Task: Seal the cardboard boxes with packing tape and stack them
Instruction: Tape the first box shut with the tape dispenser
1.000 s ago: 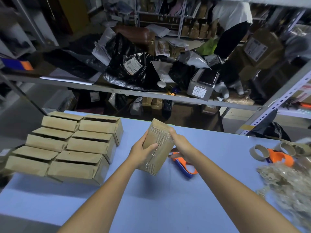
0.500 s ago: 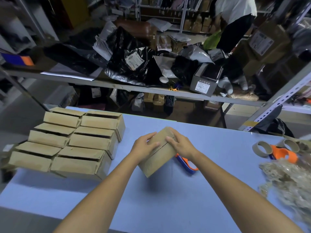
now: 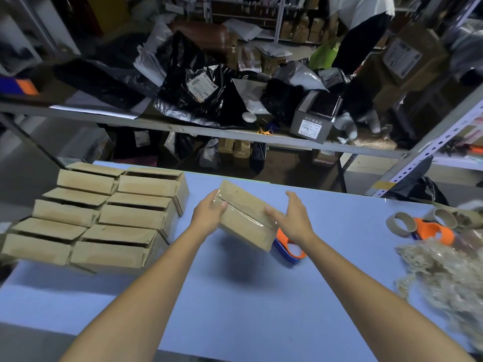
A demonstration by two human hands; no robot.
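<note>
1. Left hand [image 3: 209, 214] grips the taped box [image 3: 245, 227] by its end, lifted above the table [image 3: 235, 309] centre.
2. Right hand [image 3: 294, 218], fingers spread, touches the other end, probably to smooth tape [image 3: 243, 215].
3. Unsealed boxes [image 3: 136, 218] wait at nine o'clock.

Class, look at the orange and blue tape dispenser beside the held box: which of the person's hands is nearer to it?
Right. The right hand is right beside the tape dispenser; the left hand grips the box at its far end.

Bare table [image 3: 235, 309] lies between stacked boxes [image 3: 104, 212] and tape dispenser [image 3: 288, 248].
</note>
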